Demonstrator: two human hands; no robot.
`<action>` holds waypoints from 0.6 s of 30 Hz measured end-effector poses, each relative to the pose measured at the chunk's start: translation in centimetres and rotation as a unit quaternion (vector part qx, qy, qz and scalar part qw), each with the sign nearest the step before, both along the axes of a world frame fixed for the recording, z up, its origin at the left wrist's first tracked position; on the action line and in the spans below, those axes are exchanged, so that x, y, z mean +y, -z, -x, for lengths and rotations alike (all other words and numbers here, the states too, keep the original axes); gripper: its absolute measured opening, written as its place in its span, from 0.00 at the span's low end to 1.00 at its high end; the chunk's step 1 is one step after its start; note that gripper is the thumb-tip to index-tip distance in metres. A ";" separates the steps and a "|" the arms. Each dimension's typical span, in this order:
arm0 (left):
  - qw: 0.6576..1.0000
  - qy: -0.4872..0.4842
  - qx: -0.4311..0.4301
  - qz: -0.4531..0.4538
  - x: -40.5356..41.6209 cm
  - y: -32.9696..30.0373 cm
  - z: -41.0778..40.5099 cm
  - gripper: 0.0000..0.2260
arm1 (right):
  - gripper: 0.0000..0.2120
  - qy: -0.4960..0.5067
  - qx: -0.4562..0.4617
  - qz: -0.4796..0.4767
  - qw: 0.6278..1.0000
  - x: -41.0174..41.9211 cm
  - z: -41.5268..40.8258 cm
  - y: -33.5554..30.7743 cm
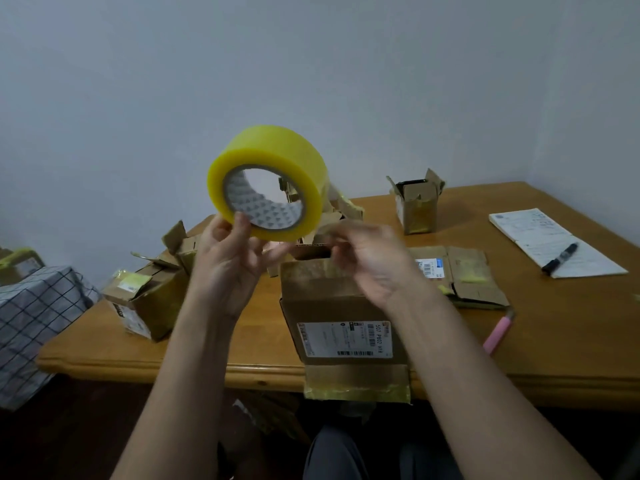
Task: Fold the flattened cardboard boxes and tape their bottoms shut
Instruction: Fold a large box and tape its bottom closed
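Two hands up over the labelled cardboard box (341,317) at the table's (554,341) front edge: left hand (228,258) pinches the yellow tape roll (268,183), right hand (367,258) is blurred, grip unclear. Folded small box (417,202) stands farther back.

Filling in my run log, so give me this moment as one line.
left hand: holds yellow tape roll raised | right hand: blurred, grip unclear | cardboard box: on table, beneath hands
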State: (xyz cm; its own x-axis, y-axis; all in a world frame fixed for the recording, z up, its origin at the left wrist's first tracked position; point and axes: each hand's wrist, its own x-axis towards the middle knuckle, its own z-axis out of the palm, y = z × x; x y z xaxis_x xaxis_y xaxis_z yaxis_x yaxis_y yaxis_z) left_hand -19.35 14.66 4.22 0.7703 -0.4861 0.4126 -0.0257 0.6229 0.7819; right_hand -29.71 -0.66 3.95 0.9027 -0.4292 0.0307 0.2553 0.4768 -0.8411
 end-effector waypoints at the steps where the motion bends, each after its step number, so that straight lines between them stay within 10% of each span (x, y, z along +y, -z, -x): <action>1: 1.000 -0.016 0.002 0.004 0.5 0.0 -0.4 0.19 | 0.03 0.015 -0.015 -0.008 1.000 -1.0 0.5 -0.1; 18: 0.999 -0.025 0.032 -0.033 -0.3 3.7 -1.1 0.19 | 0.09 0.130 -0.029 0.090 0.987 -3.5 1.8 0.6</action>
State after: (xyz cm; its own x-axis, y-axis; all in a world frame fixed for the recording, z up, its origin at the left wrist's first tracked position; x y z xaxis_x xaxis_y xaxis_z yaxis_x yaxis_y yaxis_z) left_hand -18.30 14.32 0.49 0.8182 -0.4705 0.3304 -0.0049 0.5691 0.8223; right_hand -31.49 -4.18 3.34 0.7568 -0.6294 0.1763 0.3999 0.2325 -0.8866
